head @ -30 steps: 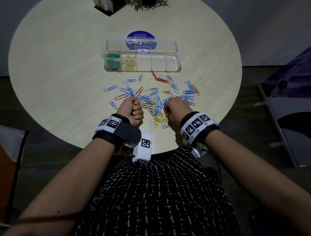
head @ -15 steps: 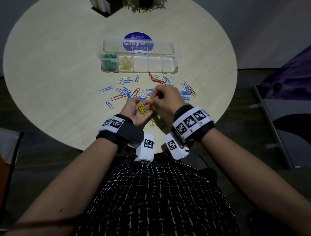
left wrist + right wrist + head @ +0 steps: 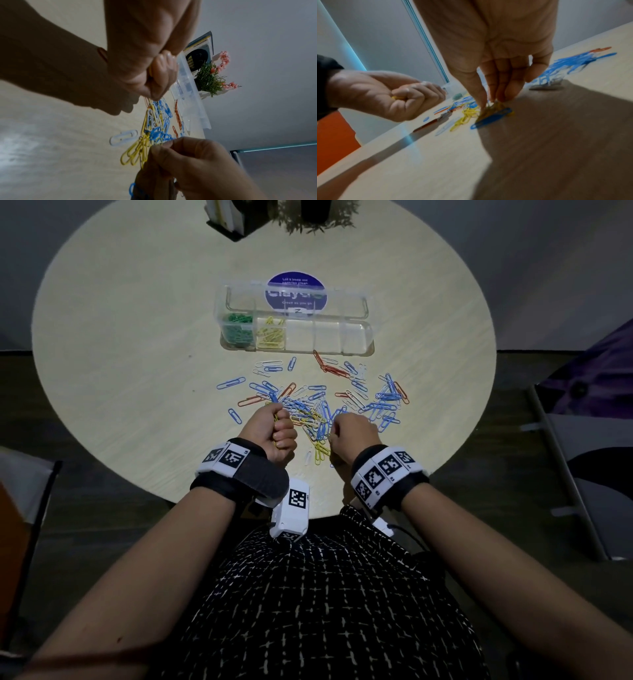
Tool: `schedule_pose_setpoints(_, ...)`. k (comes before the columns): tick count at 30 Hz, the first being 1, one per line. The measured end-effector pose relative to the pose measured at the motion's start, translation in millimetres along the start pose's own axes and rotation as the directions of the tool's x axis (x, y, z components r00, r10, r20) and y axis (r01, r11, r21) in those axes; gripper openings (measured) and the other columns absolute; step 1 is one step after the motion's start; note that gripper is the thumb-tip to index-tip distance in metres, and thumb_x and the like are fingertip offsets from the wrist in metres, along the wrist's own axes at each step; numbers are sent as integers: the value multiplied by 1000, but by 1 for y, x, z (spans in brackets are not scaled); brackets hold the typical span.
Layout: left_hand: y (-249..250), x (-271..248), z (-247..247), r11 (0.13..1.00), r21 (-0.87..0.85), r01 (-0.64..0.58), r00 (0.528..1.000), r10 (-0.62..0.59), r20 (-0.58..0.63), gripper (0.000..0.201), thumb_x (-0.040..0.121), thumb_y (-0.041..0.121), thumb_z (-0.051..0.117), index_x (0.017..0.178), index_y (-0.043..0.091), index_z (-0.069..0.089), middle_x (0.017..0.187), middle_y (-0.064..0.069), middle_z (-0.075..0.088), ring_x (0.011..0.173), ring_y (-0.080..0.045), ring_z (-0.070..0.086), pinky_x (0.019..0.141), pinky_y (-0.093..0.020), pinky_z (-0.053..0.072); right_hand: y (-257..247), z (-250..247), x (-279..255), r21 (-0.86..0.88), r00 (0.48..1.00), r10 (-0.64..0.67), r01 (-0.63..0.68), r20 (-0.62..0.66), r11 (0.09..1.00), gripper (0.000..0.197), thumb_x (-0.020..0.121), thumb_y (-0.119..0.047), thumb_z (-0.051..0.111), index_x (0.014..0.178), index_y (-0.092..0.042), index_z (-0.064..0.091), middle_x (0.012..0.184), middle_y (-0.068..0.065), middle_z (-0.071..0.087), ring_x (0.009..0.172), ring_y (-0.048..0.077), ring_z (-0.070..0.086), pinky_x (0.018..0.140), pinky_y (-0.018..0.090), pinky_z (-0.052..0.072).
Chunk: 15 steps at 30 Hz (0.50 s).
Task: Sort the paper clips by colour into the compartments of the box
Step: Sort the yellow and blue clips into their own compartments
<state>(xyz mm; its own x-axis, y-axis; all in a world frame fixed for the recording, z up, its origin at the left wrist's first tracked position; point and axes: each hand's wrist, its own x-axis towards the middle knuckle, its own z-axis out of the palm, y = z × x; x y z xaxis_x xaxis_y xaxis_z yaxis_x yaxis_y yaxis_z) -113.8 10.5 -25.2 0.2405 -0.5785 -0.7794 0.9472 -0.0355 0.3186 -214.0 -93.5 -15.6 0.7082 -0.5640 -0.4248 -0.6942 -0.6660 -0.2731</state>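
Observation:
A clear box with its lid up stands mid-table; green clips fill its leftmost compartment, yellow clips the one beside it. Loose blue, white, orange and yellow paper clips lie scattered in front of the box. My left hand is a fist at the pile's near left edge, gripping yellow clips. My right hand reaches down to the pile's near edge, thumb and fingertips pinching yellow clips on the table.
A potted plant with pink flowers and a card holder stand at the table's far edge. A blue round sticker shows behind the box lid. A grey chair stands to the right of the table.
Half a second ago my hands met above the pile, the right passing yellow clips into the left palm. They have parted: the left has closed into a fist, the right has dropped to the pile.

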Motion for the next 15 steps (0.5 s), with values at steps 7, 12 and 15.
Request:
schedule_pose_setpoints(7,-2,-2,0,1000,-5,-19,998,19,-58,49,100,28,33,52,18,37,30,5,29,21,-6,26,29,-9,17,23,-18,2,209,994,100,-88,-48,974,10,87,-6,53,90,-9,63,106,15,66,108,31,56,97,39,46)
schedule_pose_setpoints(12,-9,0,2,1000,14,-28,996,29,-90,41,99,26,34,59,19,33,30,3,31,22,-7,28,29,-8,18,22,-3,-10,134,989,143,-146,30,980,21,81,-16,67,99,-5,65,108,17,65,104,31,60,93,38,50)
schedule_pose_setpoints(15,-9,0,2,999,9,-34,996,35,-86,41,99,26,33,59,18,33,30,5,32,22,-7,28,30,-8,18,13,3,-10,87,988,152,-154,31,984,23,83,-18,66,100,-2,62,111,18,63,110,34,56,93,41,45)
